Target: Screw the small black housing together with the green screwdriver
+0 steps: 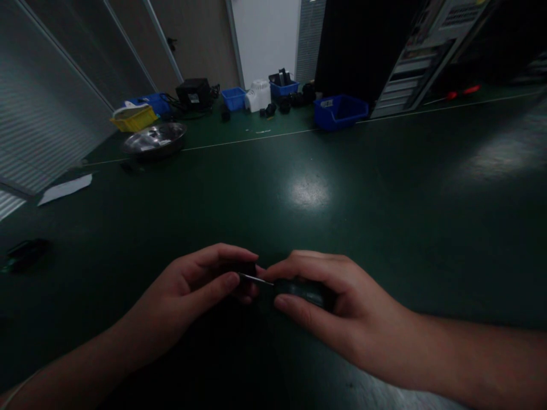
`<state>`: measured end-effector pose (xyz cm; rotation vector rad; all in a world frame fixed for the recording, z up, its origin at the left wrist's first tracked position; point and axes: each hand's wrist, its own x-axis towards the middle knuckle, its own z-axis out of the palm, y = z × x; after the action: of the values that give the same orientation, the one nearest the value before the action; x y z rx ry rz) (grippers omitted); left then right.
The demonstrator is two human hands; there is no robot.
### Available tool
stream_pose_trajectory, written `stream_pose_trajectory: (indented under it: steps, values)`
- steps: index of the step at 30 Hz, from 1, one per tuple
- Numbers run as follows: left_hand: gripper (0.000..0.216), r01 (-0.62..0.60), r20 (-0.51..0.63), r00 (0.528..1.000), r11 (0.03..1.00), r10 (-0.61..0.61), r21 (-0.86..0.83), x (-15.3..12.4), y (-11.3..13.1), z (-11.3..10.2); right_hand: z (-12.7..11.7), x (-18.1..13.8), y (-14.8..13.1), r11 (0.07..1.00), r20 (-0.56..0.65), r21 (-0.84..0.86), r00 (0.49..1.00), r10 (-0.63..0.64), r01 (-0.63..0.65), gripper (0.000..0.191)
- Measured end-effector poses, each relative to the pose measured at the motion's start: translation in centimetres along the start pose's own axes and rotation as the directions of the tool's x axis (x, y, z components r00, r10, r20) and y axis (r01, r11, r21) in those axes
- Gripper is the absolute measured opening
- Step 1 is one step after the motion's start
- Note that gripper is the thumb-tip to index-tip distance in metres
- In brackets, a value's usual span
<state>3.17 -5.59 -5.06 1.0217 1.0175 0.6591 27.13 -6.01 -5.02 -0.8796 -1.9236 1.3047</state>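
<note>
Dark part (247,266) low centre above the green bench (222,193), pinched, I think, by my left hand (188,285); screwdriver (301,290) gripped in my right hand (350,299), shaft reaching the left thumb; I judge tool-to-part work in hand, calling for steady alignment.

Dim, murky frame. Round glare on green tabletop (393,210) in front of blue bin (341,114), hazy sheen to bin's right. Black panel (363,45) behind bin nearly featureless. Well left of bin, dark object (26,252) blurred. Nearer than bin, left hand (205,279) underlit.
</note>
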Motion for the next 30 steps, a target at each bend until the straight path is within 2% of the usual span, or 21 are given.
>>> stream_pose_trajectory:
  steps: [6, 13, 17, 30]
  values:
    - [0.018, 0.006, -0.036, 0.999, 0.999, -0.008, -0.051, 0.34, -0.02, 0.05, -0.12, 0.12, -0.02, 1.000, -0.007, -0.014, 1.000, -0.003, 0.002, 0.022]
    - [0.017, -0.035, -0.115, 0.992, 0.996, 0.044, 0.082, 0.00, 0.29, 0.24, -0.02, -0.27, 0.05, 0.998, -0.005, -0.066, 1.000, 0.005, -0.005, 0.021]
    - [0.018, -0.034, -0.096, 0.994, 0.993, 0.045, 0.116, -0.25, 0.48, 0.47, -0.10, 0.01, 0.09, 0.998, 0.009, -0.061, 1.000, -0.010, 0.011, 0.021]
    - [0.018, -0.043, 0.048, 0.998, 0.999, 0.044, -0.028, 0.27, -0.01, -0.37, -0.30, 0.03, -0.10, 0.999, 0.037, -0.029, 0.999, -0.017, 0.018, 0.021]
